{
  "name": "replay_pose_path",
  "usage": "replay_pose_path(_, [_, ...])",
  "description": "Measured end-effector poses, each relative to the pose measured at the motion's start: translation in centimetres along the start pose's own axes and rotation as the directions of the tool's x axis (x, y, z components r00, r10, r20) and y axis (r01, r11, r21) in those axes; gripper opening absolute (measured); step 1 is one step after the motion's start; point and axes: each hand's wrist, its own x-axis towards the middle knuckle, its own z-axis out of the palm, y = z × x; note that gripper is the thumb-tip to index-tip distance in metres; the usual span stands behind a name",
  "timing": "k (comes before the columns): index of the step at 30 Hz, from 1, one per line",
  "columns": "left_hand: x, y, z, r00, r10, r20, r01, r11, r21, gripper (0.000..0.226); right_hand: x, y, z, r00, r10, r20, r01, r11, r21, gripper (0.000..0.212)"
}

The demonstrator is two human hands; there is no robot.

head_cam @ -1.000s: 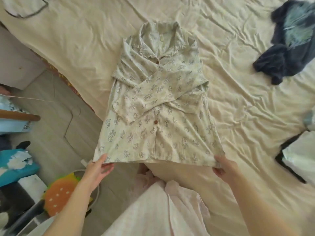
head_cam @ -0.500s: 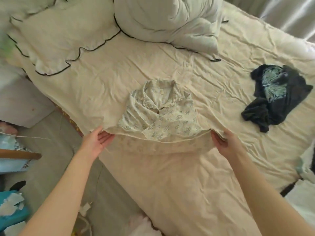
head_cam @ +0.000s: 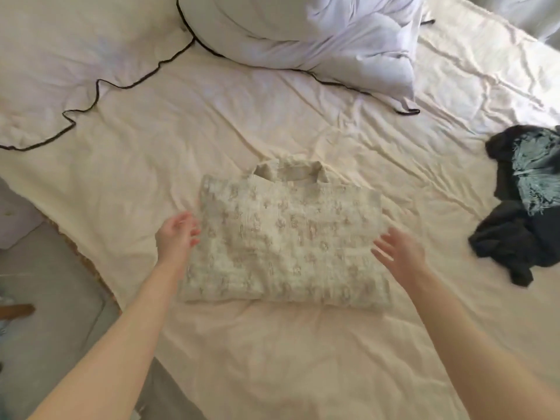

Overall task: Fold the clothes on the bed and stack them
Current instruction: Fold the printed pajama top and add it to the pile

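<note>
1. Pillow: lies at 10 o'clock on the bed; cream with a dark piped edge. Not part of the task.
2. Left hand: at the 9 o'clock edge of the folded shirt; fingers loosely curled, gripping nothing. Contact with the cloth cannot be confirmed.
3. Patterned pyjama shirt: centre of the bed, folded into a flat rectangle, collar toward 12 o'clock. This garment appears finished, or needs at most one more fold.
4. Duvet: bunched at 12 o'clock.
5. Right hand: at the 3 o'clock edge of the shirt; fingers spread and straight, holding nothing.
6. Dark garment: crumpled at 3 o'clock, well apart from the shirt; not yet folded.
7. Status: one item folded, at least one left, no stack visible yet.
</note>
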Motion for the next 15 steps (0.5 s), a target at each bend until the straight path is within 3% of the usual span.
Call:
replay_pose_path(2, [-1.4, -5.0, -1.7, 0.972, -0.078, -0.219, 0.104, 0.989, 0.108, 0.03, -0.1, 4.6, -1.8, 0.976, 0.093, -0.196, -0.103, 0.994, -0.044, 0.012])
replay_pose_path(4, [-3.1, -9.1, -3.3, 0.927, -0.247, -0.281, 0.274, 0.96, 0.059, 0.03, -0.6, 8.7, -3.6, 0.928, 0.217, -0.302, -0.223, 0.975, 0.015, 0.019])
replay_pose_path(7, [-5.1, -11.9, -4.0, 0.836, -0.538, -0.109, 0.521, 0.84, -0.151, 0.028, -1.1, 12.5, -4.8, 0.845, 0.494, -0.206, -0.458, 0.866, 0.2, 0.061])
replay_pose_path(9, [-5.1, -12.0, -3.4, 0.771, -0.637, -0.014, 0.614, 0.748, -0.253, 0.031, -1.0, 12.9, -4.4, 0.815, 0.569, -0.104, -0.507, 0.789, 0.347, 0.073])
replay_pose_path(13, [-3.8, -10.7, -2.0, 0.721, -0.684, 0.108, 0.671, 0.65, -0.357, 0.046, 0.3, 11.8, -3.4, 0.856, 0.516, 0.022, -0.439, 0.704, 0.559, 0.047])
replay_pose_path(15, [-3.5, -10.1, -1.6, 0.717, -0.689, 0.105, 0.666, 0.633, -0.394, 0.047, 0.5, 11.3, -3.5, 0.885, 0.465, 0.014, -0.393, 0.731, 0.558, 0.04])
